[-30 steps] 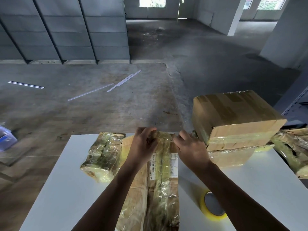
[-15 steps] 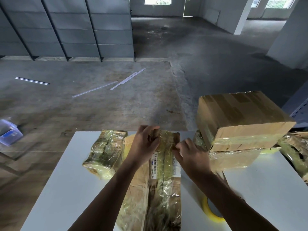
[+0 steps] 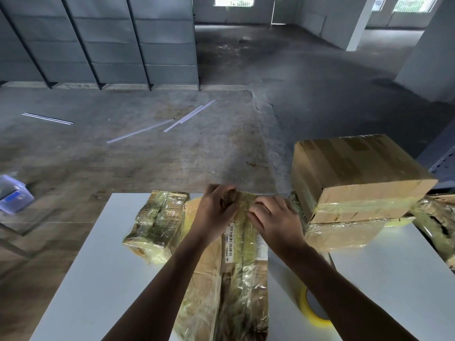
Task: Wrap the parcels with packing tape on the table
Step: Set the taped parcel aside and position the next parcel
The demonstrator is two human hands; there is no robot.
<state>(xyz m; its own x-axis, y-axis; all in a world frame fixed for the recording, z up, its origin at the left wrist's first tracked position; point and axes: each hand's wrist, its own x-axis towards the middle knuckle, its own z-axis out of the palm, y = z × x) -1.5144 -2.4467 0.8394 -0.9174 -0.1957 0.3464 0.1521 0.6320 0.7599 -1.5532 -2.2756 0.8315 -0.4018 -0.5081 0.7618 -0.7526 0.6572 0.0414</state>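
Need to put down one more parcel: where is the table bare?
Bare white table: the near-left corner, left of the long parcel and nearer than the small wrapped parcel; and the near right, right of the tape roll, nearer than the cardboard box. Crowded: the far edge, where left hand and right hand work the long parcel's end.

Plastic tub (image 3: 13, 194) on floor (image 3: 98, 163) L; white strips (image 3: 157, 125) mid.
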